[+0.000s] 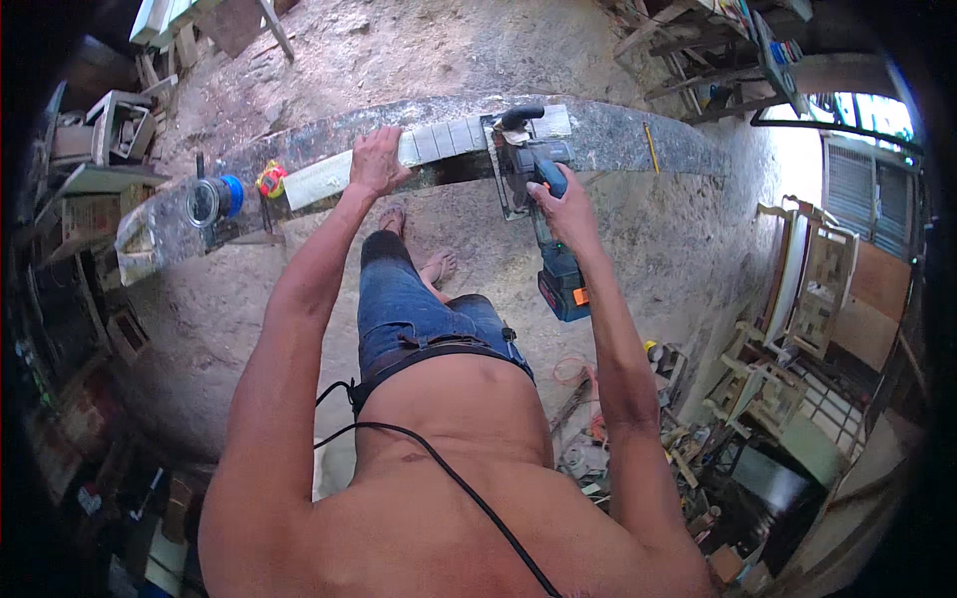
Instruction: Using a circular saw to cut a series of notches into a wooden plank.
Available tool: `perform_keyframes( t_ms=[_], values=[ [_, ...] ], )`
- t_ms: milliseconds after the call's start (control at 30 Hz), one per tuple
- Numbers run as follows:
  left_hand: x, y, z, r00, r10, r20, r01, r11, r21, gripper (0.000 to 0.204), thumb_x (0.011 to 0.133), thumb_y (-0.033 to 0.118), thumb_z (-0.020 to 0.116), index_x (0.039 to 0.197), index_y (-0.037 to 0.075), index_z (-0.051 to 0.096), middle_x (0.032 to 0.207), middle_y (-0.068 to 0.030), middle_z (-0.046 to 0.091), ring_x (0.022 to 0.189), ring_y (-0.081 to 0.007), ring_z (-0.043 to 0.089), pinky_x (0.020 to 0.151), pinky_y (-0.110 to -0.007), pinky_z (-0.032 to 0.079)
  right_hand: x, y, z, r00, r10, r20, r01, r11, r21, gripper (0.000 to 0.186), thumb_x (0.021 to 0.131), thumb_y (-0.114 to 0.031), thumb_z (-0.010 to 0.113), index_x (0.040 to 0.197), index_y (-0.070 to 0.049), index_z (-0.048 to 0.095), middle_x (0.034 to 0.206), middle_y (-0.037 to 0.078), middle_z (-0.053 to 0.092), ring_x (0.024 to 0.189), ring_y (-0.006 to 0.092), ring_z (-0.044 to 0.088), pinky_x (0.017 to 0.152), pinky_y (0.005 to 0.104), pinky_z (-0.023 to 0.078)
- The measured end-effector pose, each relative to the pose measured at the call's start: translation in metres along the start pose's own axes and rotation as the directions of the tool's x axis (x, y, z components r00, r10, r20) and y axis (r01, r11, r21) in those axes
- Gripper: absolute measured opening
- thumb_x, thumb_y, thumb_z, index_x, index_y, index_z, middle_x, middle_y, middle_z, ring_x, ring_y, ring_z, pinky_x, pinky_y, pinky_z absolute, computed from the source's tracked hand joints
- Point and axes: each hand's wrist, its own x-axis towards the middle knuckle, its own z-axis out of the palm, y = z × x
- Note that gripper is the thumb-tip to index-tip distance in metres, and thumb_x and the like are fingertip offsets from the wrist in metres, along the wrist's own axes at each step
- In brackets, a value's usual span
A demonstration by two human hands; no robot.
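Observation:
A pale wooden board (435, 143) lies along a dark, worn bench plank (618, 132), with several crosswise lines on its right part. My left hand (377, 161) grips the board near its middle, fingers over the top. My right hand (564, 209) is closed round the handle of a cordless circular saw (544, 157). The saw's base sits across the board's right part, and its battery (564, 287) hangs toward me. Its blade's contact with the wood is hidden. To the left of the board lies a red and yellow tape measure (270, 179).
A round container with a blue rim (231, 196) lies on the bench's left end. A yellow pencil (651, 148) rests on the right end. Wooden frames (823, 289) lean along the right wall, above scrap and a coiled orange cord (576, 373). Wooden boxes (125, 130) stand at left.

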Motion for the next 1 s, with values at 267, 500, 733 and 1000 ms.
perform_keyframes(
  t_ms=[267, 500, 733, 1000],
  values=[
    [0.003, 0.020, 0.008, 0.992, 0.022, -0.125, -0.014, 0.998, 0.064, 0.078, 0.073, 0.043, 0.092, 0.138, 0.012, 0.061, 0.127, -0.0102, 0.067, 0.125, -0.0307, 0.065, 0.104, -0.049, 0.047, -0.002, 0.000, 0.003, 0.998, -0.068, -0.002, 0.068, 0.997, 0.022, 0.065, 0.098, -0.040, 0.076, 0.147, 0.000, 0.062, 0.117, 0.029, 0.077, 0.107, 0.0425, 0.076, 0.095, 0.0487, 0.057],
    [0.004, 0.021, 0.009, 0.998, -0.020, -0.057, 0.024, 0.997, 0.072, 0.075, 0.068, 0.042, 0.090, 0.131, 0.013, 0.063, 0.117, -0.0093, 0.067, 0.116, -0.0282, 0.067, 0.096, -0.046, 0.048, 0.008, 0.002, 0.006, 0.996, -0.080, -0.032, 0.077, 0.994, -0.077, 0.059, 0.098, -0.037, 0.069, 0.144, 0.000, 0.065, 0.123, 0.032, 0.075, 0.116, 0.0486, 0.073, 0.102, 0.0510, 0.056],
    [0.005, 0.024, 0.007, 0.998, -0.009, -0.061, 0.013, 0.998, 0.069, 0.075, 0.067, 0.043, 0.090, 0.129, 0.012, 0.063, 0.116, -0.0088, 0.067, 0.116, -0.0278, 0.067, 0.096, -0.046, 0.048, 0.017, -0.021, 0.008, 0.996, -0.077, -0.055, 0.073, 0.995, -0.062, 0.058, 0.099, -0.037, 0.070, 0.143, 0.000, 0.065, 0.124, 0.033, 0.075, 0.117, 0.0497, 0.073, 0.102, 0.0510, 0.056],
    [0.005, 0.021, 0.006, 1.000, 0.002, -0.031, 0.000, 0.998, 0.061, 0.075, 0.070, 0.050, 0.091, 0.128, 0.012, 0.063, 0.116, -0.0090, 0.067, 0.116, -0.0279, 0.066, 0.098, -0.046, 0.047, 0.037, -0.037, 0.005, 0.990, -0.131, -0.044, 0.127, 0.990, -0.068, 0.058, 0.098, -0.037, 0.071, 0.140, 0.002, 0.066, 0.118, 0.034, 0.076, 0.113, 0.0500, 0.074, 0.099, 0.0516, 0.057]
  ],
)
